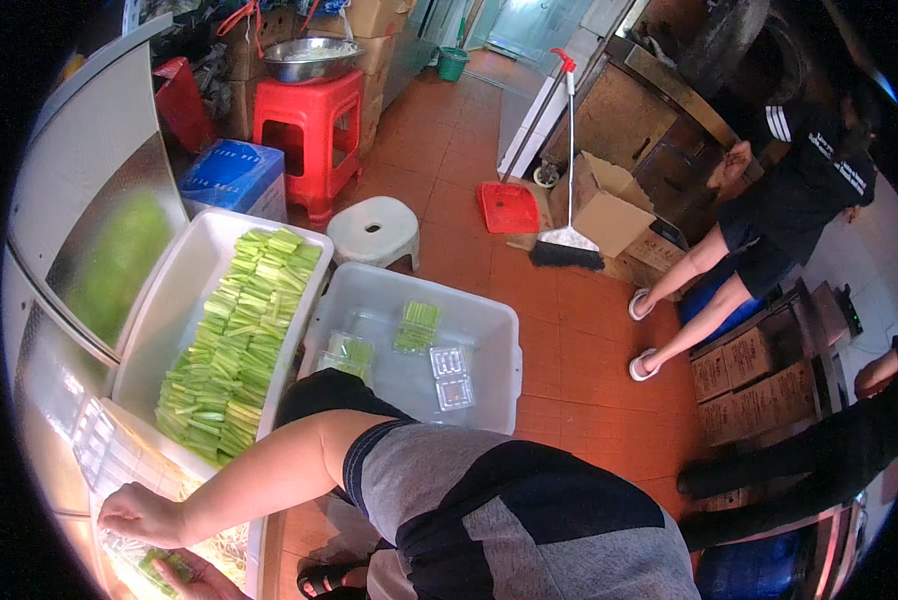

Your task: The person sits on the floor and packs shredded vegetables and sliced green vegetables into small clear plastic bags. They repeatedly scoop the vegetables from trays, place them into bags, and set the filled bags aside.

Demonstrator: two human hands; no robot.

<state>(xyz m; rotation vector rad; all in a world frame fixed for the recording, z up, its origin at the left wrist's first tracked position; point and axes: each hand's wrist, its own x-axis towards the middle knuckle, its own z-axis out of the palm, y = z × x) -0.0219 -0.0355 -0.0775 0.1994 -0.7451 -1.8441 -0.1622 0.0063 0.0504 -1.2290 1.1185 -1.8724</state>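
At the lower left, my left hand (198,577) holds a clear plastic clamshell container (123,551) with cut green vegetable inside. Over its upper part is my right hand (143,516), fingers curled onto the plastic. Beneath both hands lies a tub of pale thin strands (228,551), with empty clear containers (93,442) at its far side. Beside it, a long white tub (145,352) holds rows of cut green stalks (243,322), which look like celery. Another white tub (494,360) holds filled clear containers (417,327) and an empty-looking one (451,377).
A white stool (374,229), a red stool (310,112) bearing a metal bowl (310,64), and a blue box (235,176) stand beyond the tubs. A broom (569,244), red dustpan (507,208) and cardboard box (610,206) are farther off. Two other people (801,180) stand at right.
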